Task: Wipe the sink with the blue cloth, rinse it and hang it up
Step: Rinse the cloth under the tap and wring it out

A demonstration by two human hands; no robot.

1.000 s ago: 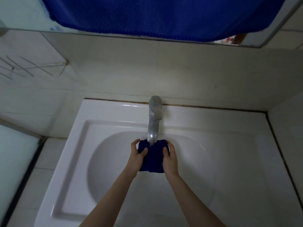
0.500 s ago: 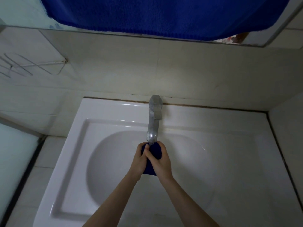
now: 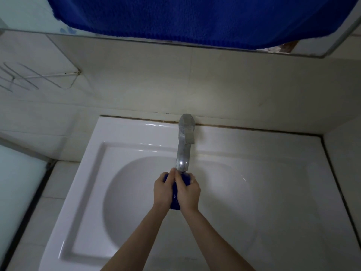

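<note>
cloth (image 3: 175, 200), small, dark blue and bunched up, is held over the bowl of a white ceramic rectangular sink (image 3: 117, 134), just below the spout of a chrome metal faucet (image 3: 184, 147). it is squeezed between two hands: the grip of the left hand (image 3: 163, 189) is curled round its left side, and the grip of the right hand (image 3: 189, 192) is wrapped round its right side, with the thumbs meeting on top close to the spout's tip. only slivers of the cloth are shown, one patch above the right hand's knuckles and one strip between the two palms running down toward the wrists. whether water is running from the faucet cannot be told. both forearms are bare and are extended from the lower edge of the view. behind the sink a pale tiled wall (image 3: 244, 85) is seen, with a thin white wire rack (image 3: 29, 80) fixed to it at the left. across the top of the view a large blue knitted towel (image 3: 175, 18) is hung, well apart from the hands.
</note>
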